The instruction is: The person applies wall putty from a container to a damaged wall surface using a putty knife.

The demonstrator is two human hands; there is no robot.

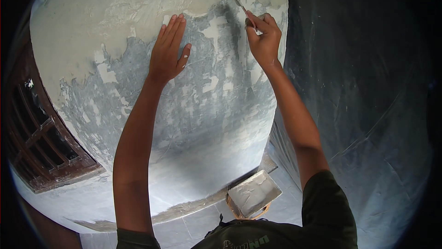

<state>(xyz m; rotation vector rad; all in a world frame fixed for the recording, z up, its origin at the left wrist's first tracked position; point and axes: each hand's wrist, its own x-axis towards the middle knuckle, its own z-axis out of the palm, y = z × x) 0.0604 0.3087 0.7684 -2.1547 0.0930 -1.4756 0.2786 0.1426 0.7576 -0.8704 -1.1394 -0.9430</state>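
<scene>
In front of me a wall (pixel 193 111) has a smooth cream coat on its upper part and patchy grey, scraped plaster below. Fingers stretched out, my left hand (pixel 168 51) lies flat against it near the ragged edge between the two. My right hand (pixel 266 39), higher and to the right, is closed round the handle of a scraper (pixel 242 8). The tool is thin and seen nearly edge-on, its blade tip against the cream coat's lower edge. White specks mark my left thumb. The fingers hide part of the scraper's handle.
A rectangular tub (pixel 254 193) of whitish paste stands low by the wall's foot, on something round and tan. A brown window frame with bars (pixel 46 143) is at the left. Dark plastic sheeting (pixel 359 97) hangs along the right, above a grey tiled floor (pixel 191 226).
</scene>
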